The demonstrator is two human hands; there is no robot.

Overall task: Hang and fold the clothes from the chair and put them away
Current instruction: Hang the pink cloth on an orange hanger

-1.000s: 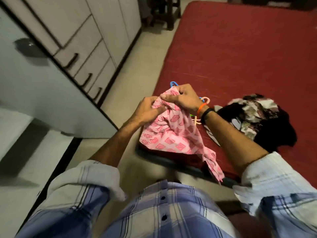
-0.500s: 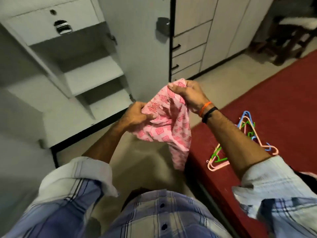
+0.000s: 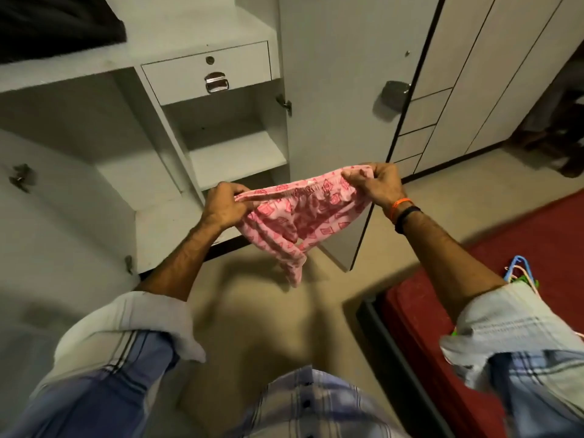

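A small pink garment [image 3: 297, 222] with a red square pattern hangs stretched between both hands in front of the open wardrobe. My left hand [image 3: 222, 205] grips its left edge. My right hand [image 3: 377, 183] grips its right edge, a little higher. The lower part of the cloth droops toward the floor. Behind it, the white wardrobe [image 3: 221, 153] stands with its door [image 3: 341, 99] swung open, showing bare shelves and a closed drawer [image 3: 207, 72].
A red mattress [image 3: 518, 279] lies at the right, with coloured plastic hangers [image 3: 518, 273] on it, partly behind my right sleeve. Closed cupboard doors and drawers [image 3: 474, 90] stand at the far right. Dark cloth [image 3: 60, 23] sits on the wardrobe's upper shelf.
I have turned from the mattress to the open wardrobe. Both hands moved apart and pulled the bunched pink garment out wide.
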